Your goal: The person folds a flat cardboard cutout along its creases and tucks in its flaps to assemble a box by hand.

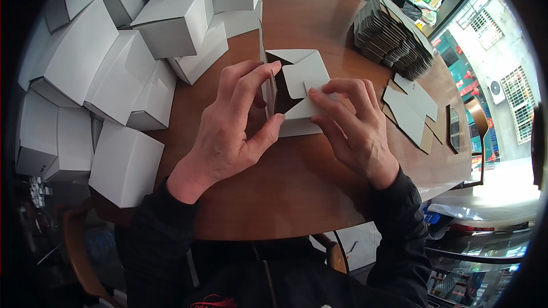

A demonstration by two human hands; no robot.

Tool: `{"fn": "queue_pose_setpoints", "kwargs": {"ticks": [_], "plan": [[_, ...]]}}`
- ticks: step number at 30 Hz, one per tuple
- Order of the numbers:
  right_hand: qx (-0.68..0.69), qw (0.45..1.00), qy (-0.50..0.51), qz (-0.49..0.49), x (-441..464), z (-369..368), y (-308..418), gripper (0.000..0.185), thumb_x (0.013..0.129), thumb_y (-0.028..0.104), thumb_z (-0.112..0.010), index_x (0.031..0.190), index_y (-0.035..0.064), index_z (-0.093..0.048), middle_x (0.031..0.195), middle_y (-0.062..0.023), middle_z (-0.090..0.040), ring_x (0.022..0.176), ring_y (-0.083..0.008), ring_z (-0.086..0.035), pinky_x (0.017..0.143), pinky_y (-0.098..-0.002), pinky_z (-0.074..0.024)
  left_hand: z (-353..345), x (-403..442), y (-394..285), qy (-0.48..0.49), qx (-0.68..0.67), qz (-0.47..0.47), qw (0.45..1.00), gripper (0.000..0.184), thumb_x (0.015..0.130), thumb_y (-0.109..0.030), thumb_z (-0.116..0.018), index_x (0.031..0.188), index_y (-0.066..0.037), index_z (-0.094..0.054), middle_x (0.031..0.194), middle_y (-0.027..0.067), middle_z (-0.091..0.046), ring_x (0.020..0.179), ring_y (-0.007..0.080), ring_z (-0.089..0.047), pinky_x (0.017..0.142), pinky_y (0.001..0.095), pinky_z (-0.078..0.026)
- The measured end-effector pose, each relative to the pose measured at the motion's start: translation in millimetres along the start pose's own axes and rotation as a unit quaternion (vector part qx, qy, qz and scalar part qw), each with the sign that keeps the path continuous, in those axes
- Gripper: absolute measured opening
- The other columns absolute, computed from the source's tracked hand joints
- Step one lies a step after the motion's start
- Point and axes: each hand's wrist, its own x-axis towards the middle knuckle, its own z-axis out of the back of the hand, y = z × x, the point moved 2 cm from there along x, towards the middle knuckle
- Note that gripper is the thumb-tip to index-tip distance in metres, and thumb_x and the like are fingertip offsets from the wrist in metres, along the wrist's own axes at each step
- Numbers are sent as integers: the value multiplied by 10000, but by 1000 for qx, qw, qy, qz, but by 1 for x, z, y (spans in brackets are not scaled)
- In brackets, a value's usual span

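Note:
A small white cardboard box (299, 128) sits on the table in front of me, its near end only partly closed by folded flaps. My left hand (228, 122) is at its left side, with the thumb and fingers pinching an upright flap (274, 94). On the right, my right hand (361, 124) has its fingers closed on the box's right part, by a tucked white flap (295, 80). A dark gap into the box shows between the two flaps. The right fingertips partly cover the edge they hold.
Many closed white boxes (128, 162) are piled at the left of the round brown table (268, 199). A tall stack of flat cartons (394, 37) stands at the far right. Nearer lie loose flat cartons (408, 108) and a phone (452, 129) by the edge.

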Motion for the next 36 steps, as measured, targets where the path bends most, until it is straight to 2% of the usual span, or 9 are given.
{"fn": "queue_pose_setpoints", "kwargs": {"ticks": [13, 29, 33, 34, 36], "plan": [[-1, 1000, 1, -1, 0, 0, 0, 388, 871, 38, -764, 1254, 98, -740, 1216, -111, -620, 988, -287, -584, 835, -386, -527, 3, 1, -4, 17, 8, -2, 1000, 794, 829, -15, -774, 1540, -131, -441, 1421, 131, -487, 1014, 258, -654, 796, 327, -642], [-12, 1000, 6, 6, 1, 0, -1, 385, 880, 17, -741, 1256, 96, -734, 1232, -108, -632, 999, -294, -596, 821, -385, -532, 2, -2, -3, 18, 12, 9, 1000, 834, 806, -25, -793, 1550, -149, -436, 1416, 137, -488, 1037, 272, -651, 784, 331, -638], [-48, 999, -2, 23, 3, 1, -1, 368, 888, 3, -726, 1247, 81, -730, 1249, -95, -653, 1025, -295, -616, 831, -381, -540, 5, -2, -3, 31, 67, -7, 997, 827, 817, -66, -791, 1557, -135, -428, 1454, 147, -484, 1135, 291, -627, 919, 366, -600], [-48, 999, -2, 23, 3, 1, -2, 368, 888, 3, -726, 1247, 81, -730, 1249, -95, -653, 1025, -295, -616, 831, -381, -540, 6, -1, -3, 31, 67, -6, 997, 827, 817, -66, -791, 1557, -135, -428, 1454, 147, -484, 1135, 291, -627, 919, 366, -600], [-56, 998, -7, 31, 3, 1, -3, 353, 891, -3, -720, 1236, 72, -729, 1248, -90, -665, 1042, -295, -625, 841, -381, -544, 10, 3, 1, -12, 55, -21, 998, 808, 833, -91, -793, 1557, -119, -435, 1476, 153, -481, 1193, 295, -601, 988, 386, -555]]}}
